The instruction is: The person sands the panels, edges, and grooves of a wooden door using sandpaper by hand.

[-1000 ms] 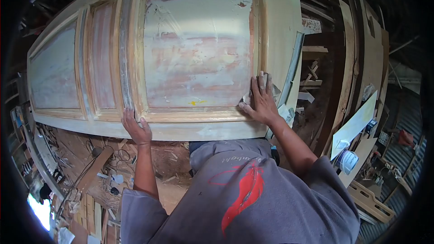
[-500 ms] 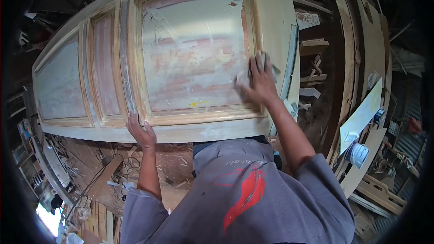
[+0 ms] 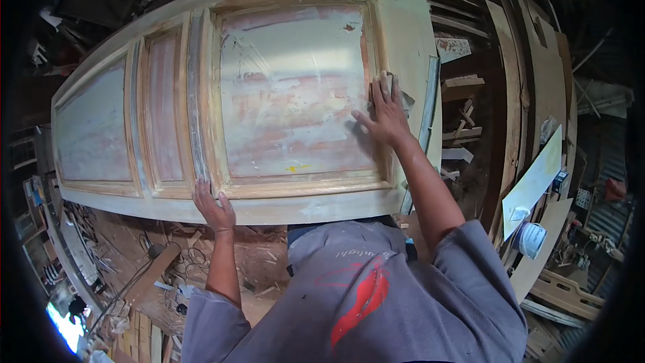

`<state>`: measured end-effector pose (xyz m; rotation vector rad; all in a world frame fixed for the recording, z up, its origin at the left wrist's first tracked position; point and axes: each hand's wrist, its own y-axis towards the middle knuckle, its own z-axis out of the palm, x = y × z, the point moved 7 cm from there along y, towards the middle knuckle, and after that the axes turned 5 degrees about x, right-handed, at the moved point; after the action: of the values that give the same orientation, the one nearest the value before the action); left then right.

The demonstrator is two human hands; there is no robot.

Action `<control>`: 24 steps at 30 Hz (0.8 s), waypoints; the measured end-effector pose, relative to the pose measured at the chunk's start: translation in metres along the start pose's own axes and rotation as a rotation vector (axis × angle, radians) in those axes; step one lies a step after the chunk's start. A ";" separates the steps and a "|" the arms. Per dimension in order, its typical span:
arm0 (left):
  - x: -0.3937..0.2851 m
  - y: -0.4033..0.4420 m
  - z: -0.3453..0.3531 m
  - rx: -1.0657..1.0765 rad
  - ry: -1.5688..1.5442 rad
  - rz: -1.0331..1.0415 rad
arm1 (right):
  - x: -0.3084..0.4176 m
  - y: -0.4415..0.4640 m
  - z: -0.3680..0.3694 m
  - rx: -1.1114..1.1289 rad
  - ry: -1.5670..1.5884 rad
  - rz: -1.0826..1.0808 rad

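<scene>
A pale wooden door (image 3: 295,208) with three recessed panels lies in front of me, the large panel (image 3: 295,101) on the right smeared with whitish and pink filler. My right hand (image 3: 388,115) presses a grey sheet (image 3: 408,102), which looks like sandpaper, against the moulding at the large panel's right side. Its thumb points left over the panel and the sheet is mostly hidden under the fingers. On the door's near edge, beside the upright between two panels, rests my left hand (image 3: 215,208), fingers apart, holding nothing.
Long boards (image 3: 514,94) stand along the right side. A labelled white tub (image 3: 531,238) sits at the lower right beside a pale flat panel (image 3: 534,181). Wood scraps and cables (image 3: 191,255) litter the floor at the lower left.
My right hand has moved up along the moulding with the grey sheet, away from the panel's lower right corner. My left hand stays at the near edge. The camera view has shifted slightly.
</scene>
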<state>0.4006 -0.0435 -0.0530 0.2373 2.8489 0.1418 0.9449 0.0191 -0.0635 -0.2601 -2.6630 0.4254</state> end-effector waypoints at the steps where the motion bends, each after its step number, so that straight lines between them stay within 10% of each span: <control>1: 0.000 -0.001 0.001 -0.002 0.004 0.005 | -0.002 0.000 0.003 -0.004 -0.003 0.003; 24: 0.007 0.002 0.004 0.060 0.027 -0.048 | -0.007 0.029 -0.010 0.013 -0.136 -0.190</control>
<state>0.3957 -0.0403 -0.0585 0.1805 2.8861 0.0497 0.9592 0.0469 -0.0671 0.0274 -2.7835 0.4121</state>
